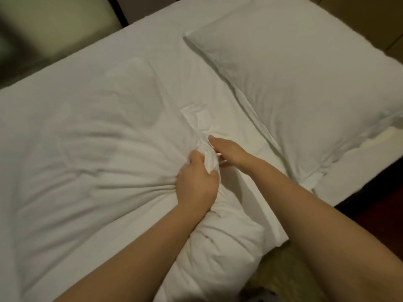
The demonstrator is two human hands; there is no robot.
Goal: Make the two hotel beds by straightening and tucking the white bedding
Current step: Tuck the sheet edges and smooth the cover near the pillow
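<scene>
White duvet sprawls rumpled across the bed, pillow lying flat at the head. Left hand clenches a bunch of duvet; right hand, fingers straight, touches that bunch. Small patch above, too blurred to read.

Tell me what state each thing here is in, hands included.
Duvet: wrinkled, gathered into a bunch at the hands.
Pillow: lying flat on the bed, lightly creased.
Sheet: smooth, uncovered beside the pillow.
Left hand: grips the bunched duvet.
Right hand: fingers straight, touching the bunch.
</scene>
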